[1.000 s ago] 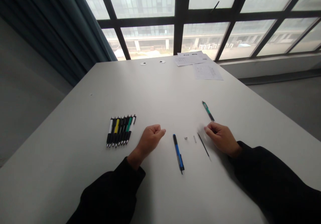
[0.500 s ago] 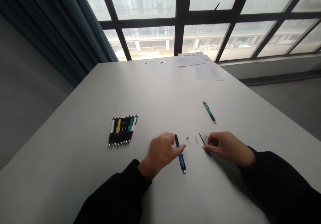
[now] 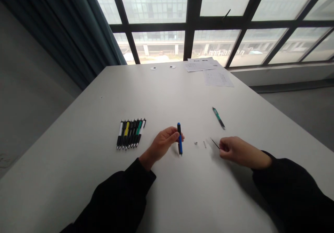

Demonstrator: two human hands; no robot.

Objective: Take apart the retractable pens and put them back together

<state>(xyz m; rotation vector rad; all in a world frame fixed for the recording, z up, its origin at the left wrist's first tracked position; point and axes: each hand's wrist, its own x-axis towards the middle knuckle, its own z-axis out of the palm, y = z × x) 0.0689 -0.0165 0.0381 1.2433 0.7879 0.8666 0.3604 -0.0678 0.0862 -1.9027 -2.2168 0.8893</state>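
Note:
My left hand [image 3: 164,140] is closed on a blue pen barrel [image 3: 181,143] with a black grip, holding it nearly upright just above the table. In my right hand [image 3: 232,148] a thin dark pen refill [image 3: 214,143] is pinched, its fine tip pointing up and to the left. Between the hands lie a small silvery cone-shaped pen tip [image 3: 195,143] and a small spring [image 3: 205,144]. Beyond my right hand a green pen [image 3: 218,118] with a dark grip rests on the table.
A row of several pens [image 3: 127,134], white, yellow, black and green, lies side by side on the left of the white table [image 3: 99,191]. Printed papers [image 3: 217,77] rest at the far edge by the window. Two round white discs [image 3: 153,68] sit to their left.
My left hand has taken hold of the blue pen barrel and lifted it, turning it more upright. My right hand has picked up the refill and moved slightly right.

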